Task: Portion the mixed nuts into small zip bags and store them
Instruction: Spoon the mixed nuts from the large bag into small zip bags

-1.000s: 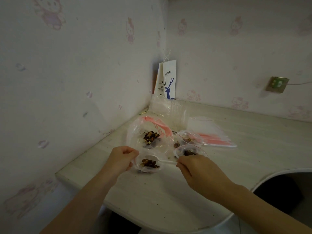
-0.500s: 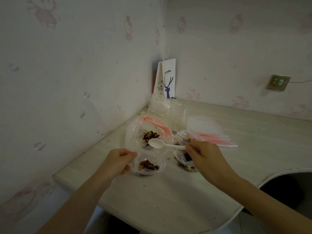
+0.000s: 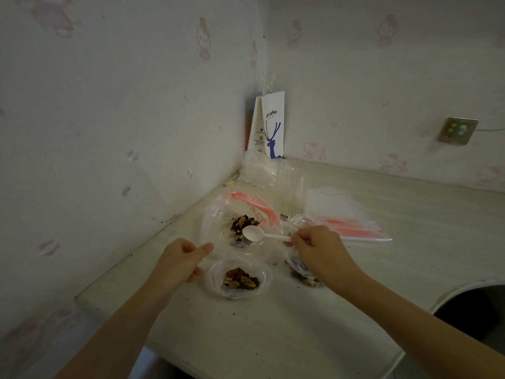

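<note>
A large clear zip bag (image 3: 218, 214) with a pink strip lies open on the table, a heap of mixed nuts (image 3: 241, 224) inside it. My right hand (image 3: 319, 250) pinches the handle of a white plastic spoon (image 3: 252, 232), whose bowl rests at the heap. A small clear bag (image 3: 262, 283) holding nuts sits nearer me. My left hand (image 3: 179, 262) is curled beside it, its thumb at the large bag's left edge, apparently pinching the plastic. Another filled small bag (image 3: 306, 280) lies partly under my right wrist.
A stack of empty zip bags (image 3: 355, 222) with pink strips lies to the right. Crumpled clear packaging (image 3: 266, 170) and a white paper coffee bag (image 3: 272, 127) fill the corner. Walls close off the left and back. The table edge curves inward at right (image 3: 442, 294).
My right hand lifted the spoon from the small bag and carried it back to the nuts in the large bag. My left hand shifted from the small bag's rim up to the large bag's edge.
</note>
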